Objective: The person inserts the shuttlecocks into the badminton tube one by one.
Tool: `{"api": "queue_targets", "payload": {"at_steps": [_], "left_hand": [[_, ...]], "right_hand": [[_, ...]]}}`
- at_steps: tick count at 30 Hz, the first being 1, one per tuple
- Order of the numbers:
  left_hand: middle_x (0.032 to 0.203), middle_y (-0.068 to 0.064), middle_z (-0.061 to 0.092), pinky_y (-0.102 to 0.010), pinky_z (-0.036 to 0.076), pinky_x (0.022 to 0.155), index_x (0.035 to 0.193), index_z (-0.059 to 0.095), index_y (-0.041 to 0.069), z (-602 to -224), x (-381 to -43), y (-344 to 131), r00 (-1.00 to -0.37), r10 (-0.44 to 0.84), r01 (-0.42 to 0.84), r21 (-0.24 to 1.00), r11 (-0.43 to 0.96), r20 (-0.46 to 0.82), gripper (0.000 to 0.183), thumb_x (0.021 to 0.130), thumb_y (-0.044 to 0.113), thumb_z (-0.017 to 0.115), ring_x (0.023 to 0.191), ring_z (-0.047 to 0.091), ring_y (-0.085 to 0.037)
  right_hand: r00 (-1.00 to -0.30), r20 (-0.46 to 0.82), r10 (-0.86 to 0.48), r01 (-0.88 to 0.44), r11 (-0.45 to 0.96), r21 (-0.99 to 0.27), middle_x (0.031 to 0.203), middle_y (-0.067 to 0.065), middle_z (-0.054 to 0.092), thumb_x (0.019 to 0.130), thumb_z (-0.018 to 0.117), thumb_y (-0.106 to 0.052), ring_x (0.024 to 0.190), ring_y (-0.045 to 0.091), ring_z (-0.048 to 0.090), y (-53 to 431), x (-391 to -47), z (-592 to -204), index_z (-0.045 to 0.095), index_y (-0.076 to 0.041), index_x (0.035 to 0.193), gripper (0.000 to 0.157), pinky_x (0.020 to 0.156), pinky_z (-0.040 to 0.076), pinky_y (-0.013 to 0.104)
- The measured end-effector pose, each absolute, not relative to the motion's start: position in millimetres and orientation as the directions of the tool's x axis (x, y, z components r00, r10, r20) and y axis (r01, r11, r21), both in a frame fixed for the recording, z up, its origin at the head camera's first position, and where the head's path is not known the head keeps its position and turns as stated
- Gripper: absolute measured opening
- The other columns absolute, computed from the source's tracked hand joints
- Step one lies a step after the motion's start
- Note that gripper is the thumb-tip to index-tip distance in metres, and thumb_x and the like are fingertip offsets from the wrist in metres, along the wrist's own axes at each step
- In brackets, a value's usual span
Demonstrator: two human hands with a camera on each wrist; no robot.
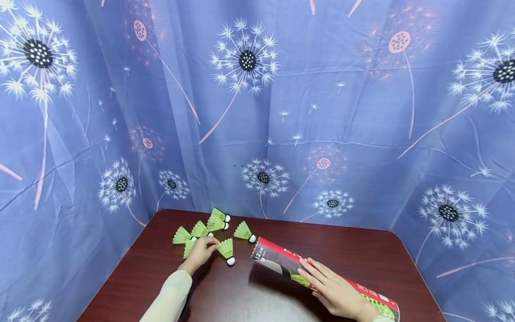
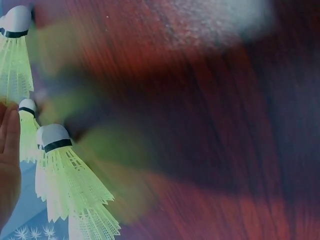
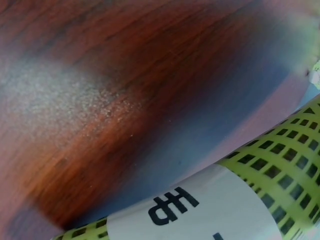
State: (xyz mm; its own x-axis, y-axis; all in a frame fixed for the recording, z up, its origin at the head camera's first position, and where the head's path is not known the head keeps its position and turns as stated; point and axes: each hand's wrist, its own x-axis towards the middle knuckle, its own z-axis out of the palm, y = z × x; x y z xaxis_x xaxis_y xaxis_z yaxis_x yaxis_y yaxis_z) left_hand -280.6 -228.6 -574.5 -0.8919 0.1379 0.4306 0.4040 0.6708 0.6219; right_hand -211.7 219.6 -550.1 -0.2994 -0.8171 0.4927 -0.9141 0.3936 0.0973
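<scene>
My left hand (image 1: 202,251) pinches a yellow-green shuttlecock (image 1: 226,249) by its skirt, the white cork pointing down toward me. In the left wrist view, fingers (image 2: 8,132) show at the left edge against that shuttlecock (image 2: 16,62). My right hand (image 1: 331,288) grips a long red and grey shuttlecock tube (image 1: 277,258) around its middle. The tube slants, its far-left end toward the shuttlecocks and its other end near the front right. The right wrist view shows its green netted print and white band (image 3: 195,210); the right hand is out of that view.
Several loose shuttlecocks (image 1: 217,219) lie in a group at the table's back left, partly behind the left hand. One more shuttlecock (image 1: 243,231) lies by the tube's far end. A blue dandelion-print curtain (image 1: 281,116) surrounds the dark red wooden table (image 1: 342,241).
</scene>
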Motion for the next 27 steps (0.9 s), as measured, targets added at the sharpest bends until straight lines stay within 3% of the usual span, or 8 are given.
{"api": "queue_targets", "payload": {"at_steps": [10,17,21,25,27], "left_hand": [[0.078,-0.006,0.071,-0.028,0.053,0.065,0.079,0.074,0.004,-570,-275,-225,-0.847,0.024,0.445,0.683,0.579,0.532,0.009,0.075,-0.004,0.076,0.073,0.065,-0.014],[0.082,-0.006,0.073,-0.022,0.052,0.068,0.085,0.076,0.005,-555,-269,-211,-0.844,-0.046,0.448,0.750,0.487,0.534,0.009,0.077,0.003,0.077,0.076,0.067,-0.014],[0.083,-0.007,0.073,-0.029,0.054,0.073,0.085,0.076,0.004,-545,-263,-196,-0.846,-0.058,0.453,0.773,0.444,0.530,0.010,0.076,0.000,0.077,0.080,0.068,-0.018],[0.083,-0.012,0.073,-0.043,0.055,0.071,0.086,0.075,-0.001,-527,-248,-178,-0.826,-0.011,0.506,0.749,0.428,0.564,0.011,0.076,-0.007,0.075,0.080,0.068,-0.028],[0.083,-0.014,0.072,-0.044,0.055,0.071,0.086,0.074,-0.004,-516,-240,-169,-0.818,0.023,0.529,0.736,0.422,0.575,0.011,0.076,-0.009,0.074,0.079,0.068,-0.031]], "right_hand": [[-0.306,0.490,-0.816,-0.912,0.399,0.095,0.151,0.017,0.035,0.092,0.061,-0.021,0.133,0.035,0.040,220,-210,-550,0.040,-0.003,0.145,0.060,0.116,0.013,0.026],[-0.310,0.499,-0.809,-0.908,0.407,0.097,0.151,0.017,0.035,0.099,0.049,-0.026,0.132,0.036,0.041,220,-210,-550,0.040,-0.003,0.145,0.052,0.116,0.014,0.027],[-0.302,0.502,-0.810,-0.908,0.404,0.107,0.150,0.017,0.036,0.102,0.040,-0.029,0.132,0.036,0.041,219,-210,-549,0.041,-0.003,0.144,0.050,0.116,0.014,0.027],[-0.306,0.507,-0.806,-0.904,0.412,0.111,0.150,0.017,0.037,0.103,0.031,-0.032,0.131,0.036,0.042,219,-210,-547,0.041,-0.003,0.144,0.051,0.116,0.014,0.027],[-0.307,0.508,-0.805,-0.905,0.412,0.107,0.150,0.017,0.037,0.104,0.031,-0.032,0.130,0.037,0.043,219,-210,-547,0.041,-0.004,0.144,0.050,0.116,0.014,0.027]]}}
